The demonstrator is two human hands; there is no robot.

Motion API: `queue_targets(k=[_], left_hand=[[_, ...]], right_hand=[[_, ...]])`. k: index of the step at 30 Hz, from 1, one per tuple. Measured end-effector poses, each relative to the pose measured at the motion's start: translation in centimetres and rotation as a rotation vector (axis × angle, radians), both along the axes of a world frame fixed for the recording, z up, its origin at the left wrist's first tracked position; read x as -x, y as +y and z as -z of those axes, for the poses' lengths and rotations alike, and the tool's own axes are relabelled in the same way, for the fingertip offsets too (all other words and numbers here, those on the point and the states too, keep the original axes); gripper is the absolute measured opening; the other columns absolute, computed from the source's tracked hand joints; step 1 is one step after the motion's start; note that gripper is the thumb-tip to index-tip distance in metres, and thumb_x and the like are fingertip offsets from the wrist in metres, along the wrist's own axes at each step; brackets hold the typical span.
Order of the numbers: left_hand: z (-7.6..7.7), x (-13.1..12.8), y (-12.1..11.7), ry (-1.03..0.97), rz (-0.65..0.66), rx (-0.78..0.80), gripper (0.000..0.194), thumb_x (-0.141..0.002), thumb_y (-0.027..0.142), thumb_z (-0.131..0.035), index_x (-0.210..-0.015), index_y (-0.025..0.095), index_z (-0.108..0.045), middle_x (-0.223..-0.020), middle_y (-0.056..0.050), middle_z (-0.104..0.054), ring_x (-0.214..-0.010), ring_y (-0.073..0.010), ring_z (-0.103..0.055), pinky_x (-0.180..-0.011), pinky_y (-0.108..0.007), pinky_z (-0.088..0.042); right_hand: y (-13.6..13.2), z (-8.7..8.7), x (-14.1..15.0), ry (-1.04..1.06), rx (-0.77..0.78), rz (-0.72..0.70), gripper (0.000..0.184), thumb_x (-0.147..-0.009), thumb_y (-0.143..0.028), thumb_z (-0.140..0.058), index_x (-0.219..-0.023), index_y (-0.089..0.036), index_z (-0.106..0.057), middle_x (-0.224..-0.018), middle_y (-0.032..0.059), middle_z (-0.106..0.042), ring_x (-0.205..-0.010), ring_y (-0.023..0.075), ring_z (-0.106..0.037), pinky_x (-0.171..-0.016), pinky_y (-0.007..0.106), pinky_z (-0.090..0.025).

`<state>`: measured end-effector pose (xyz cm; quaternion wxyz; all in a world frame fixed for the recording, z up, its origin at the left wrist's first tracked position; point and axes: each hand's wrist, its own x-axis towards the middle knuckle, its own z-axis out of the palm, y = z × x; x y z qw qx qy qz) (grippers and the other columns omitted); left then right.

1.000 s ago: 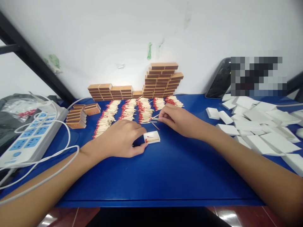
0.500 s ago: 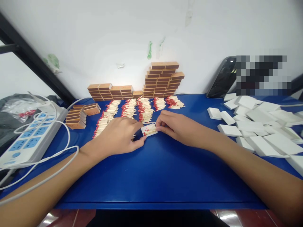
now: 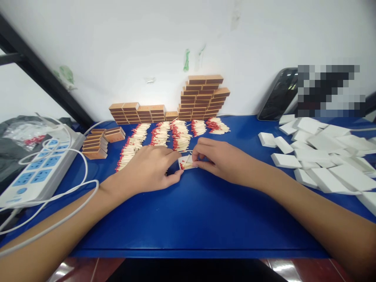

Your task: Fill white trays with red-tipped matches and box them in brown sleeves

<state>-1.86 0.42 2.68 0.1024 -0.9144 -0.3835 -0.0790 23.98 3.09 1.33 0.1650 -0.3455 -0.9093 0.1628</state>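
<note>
Holds one tray (image 3: 188,168) at the frame's centre in the left hand (image 3: 150,168), between thumb and finger, with several matches (image 3: 184,165) inside, too overlapped to count. Rests the right hand (image 3: 219,158) at its right end, fingertips close together, cannot tell whether gripping a match. Shows five heaps (image 3: 181,137) above centre, and stacked boxes (image 3: 199,93) and jumbled spare trays (image 3: 321,150) at right, past counting.

Matchboxes (image 3: 202,102) stand behind the matches (image 3: 180,137), a power strip (image 3: 35,169) left.
</note>
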Motion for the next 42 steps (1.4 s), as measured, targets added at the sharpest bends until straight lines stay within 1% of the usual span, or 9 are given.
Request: queue_targets(k=[6,15,18,21,24,27,31,36,42], left_hand=[[0.0,0.0,-0.1,0.005,0.019,-0.011,0.027,-0.098,0.042,-0.063,-0.103,0.018,-0.074,-0.085,-0.005,-0.078,-0.076,-0.0257,-0.075,-0.059,-0.035,-0.045],[-0.1,-0.1,-0.1,0.001,0.028,0.003,0.025,-0.098,0.042,-0.063,-0.101,0.020,-0.074,-0.088,-0.005,-0.079,-0.078,-0.0247,-0.075,-0.060,-0.034,-0.044],[0.0,0.0,-0.1,-0.005,0.058,0.006,0.025,-0.098,0.042,-0.063,-0.105,0.021,-0.075,-0.089,-0.004,-0.079,-0.078,-0.0239,-0.075,-0.061,-0.034,-0.045],[0.0,0.1,-0.3,-0.004,0.095,0.026,0.025,-0.098,0.042,-0.065,-0.108,0.022,-0.076,-0.085,-0.003,-0.077,-0.076,-0.0232,-0.074,-0.063,-0.035,-0.046],[-0.3,-0.1,-0.5,0.006,0.116,0.048,0.025,-0.097,0.041,-0.066,-0.109,0.021,-0.077,-0.082,-0.002,-0.076,-0.075,-0.0235,-0.074,-0.064,-0.036,-0.047],[-0.4,-0.2,-0.6,0.010,0.134,0.051,0.026,-0.099,0.040,-0.064,-0.109,0.021,-0.077,-0.080,-0.003,-0.075,-0.074,-0.0237,-0.073,-0.065,-0.036,-0.047],[-0.4,-0.2,-0.7,0.010,0.134,0.056,0.025,-0.098,0.040,-0.065,-0.108,0.021,-0.077,-0.080,-0.002,-0.075,-0.073,-0.0230,-0.073,-0.065,-0.036,-0.047],[-0.3,-0.1,-0.7,0.011,0.139,0.070,0.026,-0.099,0.041,-0.064,-0.109,0.021,-0.077,-0.081,-0.003,-0.076,-0.075,-0.0233,-0.074,-0.065,-0.036,-0.047],[-0.4,-0.3,-0.8,0.027,0.132,0.084,0.027,-0.099,0.042,-0.062,-0.107,0.021,-0.077,-0.081,-0.003,-0.075,-0.075,-0.0246,-0.074,-0.065,-0.038,-0.046]], right_hand=[[0.0,0.2,0.0,0.024,-0.031,-0.027,0.016,-0.104,-0.024,-0.062,-0.119,-0.025,-0.068,-0.109,0.0059,-0.065,-0.081,0.0183,-0.061,-0.068,0.031,-0.042],[0.1,-0.2,0.2,0.092,0.021,-0.005,0.016,-0.104,-0.029,-0.061,-0.095,-0.022,-0.073,-0.094,0.0051,-0.065,-0.079,0.0180,-0.060,-0.070,0.032,-0.045],[1.0,-0.1,0.0,0.162,-0.023,0.078,0.017,-0.101,-0.030,-0.065,-0.088,-0.022,-0.071,-0.085,0.0037,-0.066,-0.075,0.0181,-0.059,-0.070,0.033,-0.044],[1.7,0.6,-0.3,0.105,-0.053,0.150,0.016,-0.096,-0.033,-0.071,-0.086,-0.021,-0.070,-0.082,0.0036,-0.066,-0.075,0.0190,-0.059,-0.069,0.033,-0.043],[1.9,1.3,-0.3,0.059,-0.035,0.157,0.016,-0.095,-0.036,-0.073,-0.089,-0.021,-0.069,-0.085,0.0035,-0.065,-0.077,0.0197,-0.059,-0.069,0.033,-0.044],[1.8,1.7,-0.4,0.097,-0.027,0.098,0.011,-0.103,-0.027,-0.059,-0.103,-0.022,-0.070,-0.096,0.0058,-0.066,-0.084,0.0210,-0.062,-0.076,0.035,-0.048],[2.2,1.8,-0.7,0.082,-0.006,-0.035,0.028,-0.105,-0.016,-0.047,-0.119,-0.026,-0.068,-0.112,0.0093,-0.063,-0.096,0.0231,-0.063,-0.083,0.037,-0.051],[2.8,1.6,-1.2,0.044,0.035,-0.009,0.012,-0.104,-0.025,-0.056,-0.102,-0.024,-0.067,-0.106,0.0078,-0.063,-0.093,0.0226,-0.063,-0.081,0.037,-0.051],[2.1,1.9,-0.1,0.060,0.065,0.045,0.018,-0.106,-0.032,-0.059,-0.093,-0.022,-0.062,-0.099,0.0059,-0.064,-0.084,0.0198,-0.060,-0.074,0.033,-0.046]])
